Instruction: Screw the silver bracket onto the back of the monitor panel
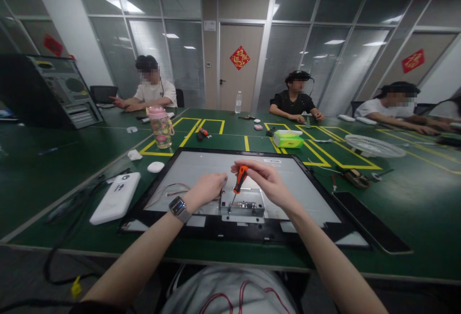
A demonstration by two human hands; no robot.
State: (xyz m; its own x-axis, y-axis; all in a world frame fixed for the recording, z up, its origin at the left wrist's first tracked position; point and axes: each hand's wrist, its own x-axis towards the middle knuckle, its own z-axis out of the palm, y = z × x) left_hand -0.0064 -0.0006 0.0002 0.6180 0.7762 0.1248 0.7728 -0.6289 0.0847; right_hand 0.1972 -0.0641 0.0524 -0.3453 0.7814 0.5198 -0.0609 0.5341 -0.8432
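A flat panel [306, 184] with a black frame and grey back lies on the table in front of me. On its near middle part sits a silver metal bracket [257, 199]. My right hand [268, 179] grips the orange and black handle of a screwdriver [241, 177], which leans with its tip down at the bracket's left part. Beside the bracket's left edge, my left hand [212, 185] is closed with its fingers curled down; whatever they pinch is hidden. Thin wires [173, 187] lie on the panel left of that hand.
Left of the panel are a white power bank [117, 198], a white round object [155, 166] and a pink-lidded bottle [161, 126]. A dark slab [370, 220] lies at right. Beyond stand a green tissue pack [288, 138] and a white round grille [374, 146]. Several people sit across the table.
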